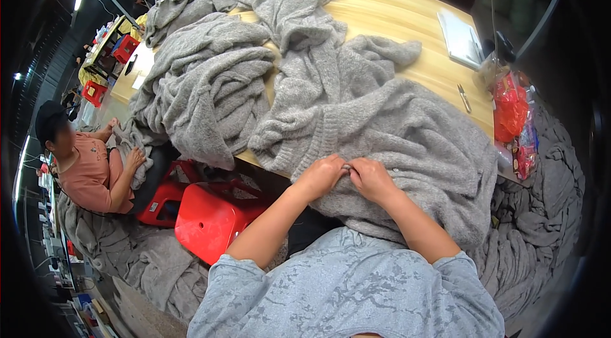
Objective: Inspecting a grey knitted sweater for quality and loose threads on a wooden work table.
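Note:
A grey knitted sweater (420,140) lies bunched over the near edge of the table and hangs down toward my lap. My left hand (326,177) and my right hand (372,180) meet at its near side, fingertips almost touching. Both hands are closed in a pinch on a small fold of the knit. The exact bit between the fingers is hidden. Ribbed knit shows just beyond my left hand. Left of the sweater rises a big heap of similar grey knitwear (210,77), and more grey knitwear (293,0) spreads toward the far end.
The light wood table (375,4) carries small metal snips (464,98) and a white paper stack (459,39) at right. Red plastic bags (511,109) hang by the right edge. A red stool (210,220) stands at left, near a seated co-worker (95,169). Grey knitwear (541,211) piles up at right.

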A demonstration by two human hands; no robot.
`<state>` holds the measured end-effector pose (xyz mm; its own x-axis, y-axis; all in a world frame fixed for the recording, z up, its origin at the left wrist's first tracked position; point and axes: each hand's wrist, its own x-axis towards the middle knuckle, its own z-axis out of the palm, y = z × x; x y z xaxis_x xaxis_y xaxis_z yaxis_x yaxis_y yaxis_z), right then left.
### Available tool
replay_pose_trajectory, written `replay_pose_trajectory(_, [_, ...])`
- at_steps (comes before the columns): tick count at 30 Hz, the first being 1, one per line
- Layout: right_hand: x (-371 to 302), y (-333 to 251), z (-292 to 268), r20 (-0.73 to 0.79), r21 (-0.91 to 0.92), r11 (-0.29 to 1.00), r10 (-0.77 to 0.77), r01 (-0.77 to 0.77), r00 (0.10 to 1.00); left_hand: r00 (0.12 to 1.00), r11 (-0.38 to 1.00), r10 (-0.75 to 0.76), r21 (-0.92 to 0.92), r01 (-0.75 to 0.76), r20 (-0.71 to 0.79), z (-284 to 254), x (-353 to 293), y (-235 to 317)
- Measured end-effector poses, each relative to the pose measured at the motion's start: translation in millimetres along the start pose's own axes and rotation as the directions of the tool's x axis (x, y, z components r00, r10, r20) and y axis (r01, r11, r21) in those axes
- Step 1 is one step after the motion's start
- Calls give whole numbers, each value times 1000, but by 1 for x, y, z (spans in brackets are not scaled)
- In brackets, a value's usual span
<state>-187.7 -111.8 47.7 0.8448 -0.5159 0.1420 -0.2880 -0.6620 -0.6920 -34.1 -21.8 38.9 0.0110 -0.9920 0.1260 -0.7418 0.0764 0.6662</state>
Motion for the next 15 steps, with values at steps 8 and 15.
replay_pose_trajectory(8, [3,1,11,-141,45,999,30,-24,990,996,997,-9,-82,2,-85,-1,4,1])
replay_pose_trajectory(15, [4,6,11,-154,104,994,37,-21,987,998,995,34,-96,-39,-52,-2,4,-2])
